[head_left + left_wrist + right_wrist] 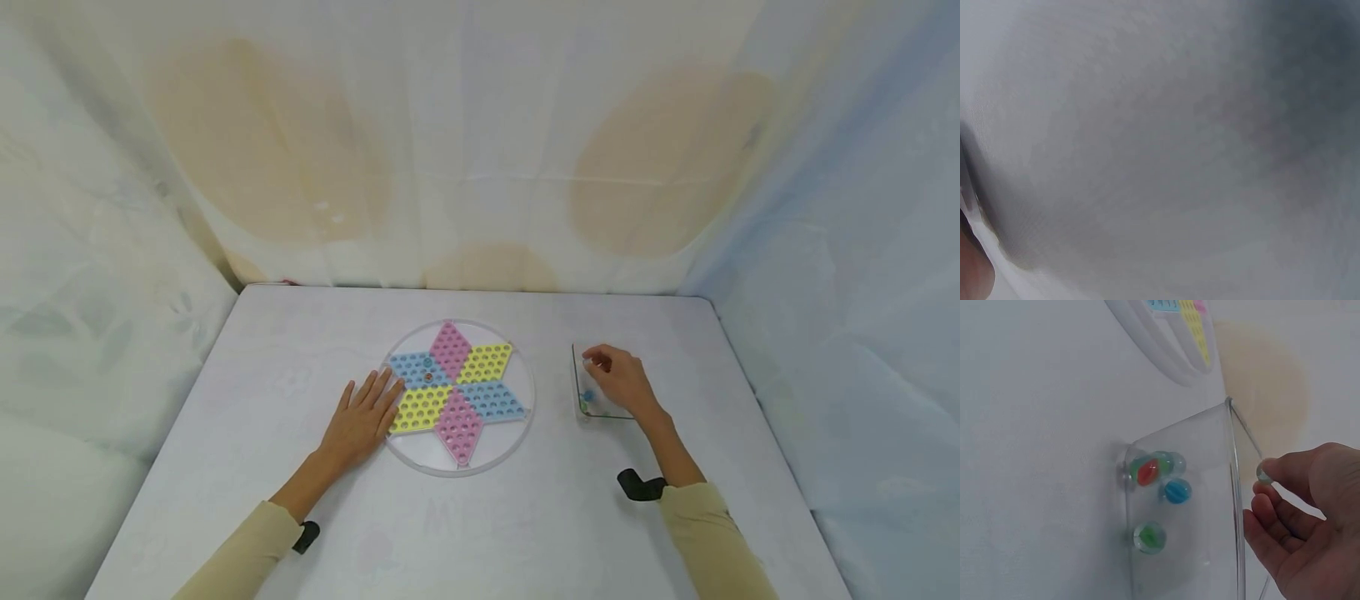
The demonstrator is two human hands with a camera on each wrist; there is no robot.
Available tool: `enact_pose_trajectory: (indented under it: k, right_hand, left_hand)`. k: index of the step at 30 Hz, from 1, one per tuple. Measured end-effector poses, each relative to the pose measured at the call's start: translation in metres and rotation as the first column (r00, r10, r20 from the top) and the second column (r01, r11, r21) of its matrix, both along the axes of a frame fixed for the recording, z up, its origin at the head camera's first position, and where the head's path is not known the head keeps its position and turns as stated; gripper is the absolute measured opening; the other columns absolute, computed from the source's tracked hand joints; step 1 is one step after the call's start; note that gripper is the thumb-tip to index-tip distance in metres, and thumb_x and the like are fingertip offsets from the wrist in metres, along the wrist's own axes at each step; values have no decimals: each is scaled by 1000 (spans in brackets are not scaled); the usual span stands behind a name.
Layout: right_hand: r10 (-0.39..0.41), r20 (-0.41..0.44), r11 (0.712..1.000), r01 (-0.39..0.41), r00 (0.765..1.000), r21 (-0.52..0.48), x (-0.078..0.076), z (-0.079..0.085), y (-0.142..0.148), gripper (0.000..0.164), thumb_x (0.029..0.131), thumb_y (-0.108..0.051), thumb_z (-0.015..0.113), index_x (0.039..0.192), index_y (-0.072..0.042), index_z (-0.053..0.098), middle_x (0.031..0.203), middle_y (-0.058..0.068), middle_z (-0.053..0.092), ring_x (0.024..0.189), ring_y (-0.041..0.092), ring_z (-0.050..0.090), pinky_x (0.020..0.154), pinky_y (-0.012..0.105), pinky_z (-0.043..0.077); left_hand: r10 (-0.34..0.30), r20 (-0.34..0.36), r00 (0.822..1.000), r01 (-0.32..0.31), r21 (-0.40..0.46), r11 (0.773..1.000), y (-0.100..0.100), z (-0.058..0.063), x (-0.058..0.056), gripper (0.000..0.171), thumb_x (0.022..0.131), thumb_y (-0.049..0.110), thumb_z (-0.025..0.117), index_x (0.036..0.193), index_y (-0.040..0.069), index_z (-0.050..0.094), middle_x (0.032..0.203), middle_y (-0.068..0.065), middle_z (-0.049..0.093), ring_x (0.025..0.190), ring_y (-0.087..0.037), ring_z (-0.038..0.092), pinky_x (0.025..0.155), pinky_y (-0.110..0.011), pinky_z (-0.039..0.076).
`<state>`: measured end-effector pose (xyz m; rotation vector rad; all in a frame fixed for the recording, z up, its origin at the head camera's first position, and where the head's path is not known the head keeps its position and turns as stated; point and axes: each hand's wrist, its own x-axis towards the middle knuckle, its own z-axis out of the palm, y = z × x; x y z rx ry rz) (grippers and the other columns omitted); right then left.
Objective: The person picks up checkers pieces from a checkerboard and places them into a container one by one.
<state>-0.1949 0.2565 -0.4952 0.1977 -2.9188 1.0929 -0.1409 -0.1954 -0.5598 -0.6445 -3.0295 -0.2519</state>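
A round Chinese checkers board (498,440) with a pink, yellow and blue star lies on the table. My left hand (358,427) rests on its left edge, fingers straight and spread. Two marbles (428,377) sit in the upper-left blue section. To the right, my right hand (622,381) is over a clear plastic box (576,383). Between thumb and fingertip it pinches a small glass marble (1264,474), held at the box's rim in the right wrist view. Inside the box lie several marbles, among them a blue one (1177,491) and a green one (1150,537).
The white table (525,533) runs back to a hanging patterned cloth (480,167), with more cloth at both sides. Black wrist straps (640,485) stick out below both hands. The left wrist view is mostly a blurred pale surface.
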Motion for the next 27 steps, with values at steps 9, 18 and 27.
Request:
enact_pose_trajectory:
  k: [9,18,27]
  right_hand:
    - [9,61,1000,-10,998,13,4,-8,1,22,96,-5,61,116,4,66,99,15,66,88,28,57,77,42,49]
    - [34,115,999,-37,993,27,3,-15,1,19,96,-4,63,112,4,67,102,17,68,97,33,62,85,49,51]
    - [48,124,998,-52,991,28,2,-18,-1,18,95,-3,62,111,4,67,106,18,68,101,35,61,89,50,50]
  left_hand:
    - [1,12,1000,-1,4,1000,-2,-2,-1,57,106,36,43,157,13,33,164,-11,20,151,-32,13,118,-57,7]
    - [3,19,1000,-3,6,1000,0,-1,-1,57,106,36,42,158,13,32,165,-11,19,151,-31,12,118,-56,6]
    - [9,25,1000,-9,-1,1000,0,1,-1,57,106,36,43,158,14,32,165,-10,19,151,-31,11,118,-56,5]
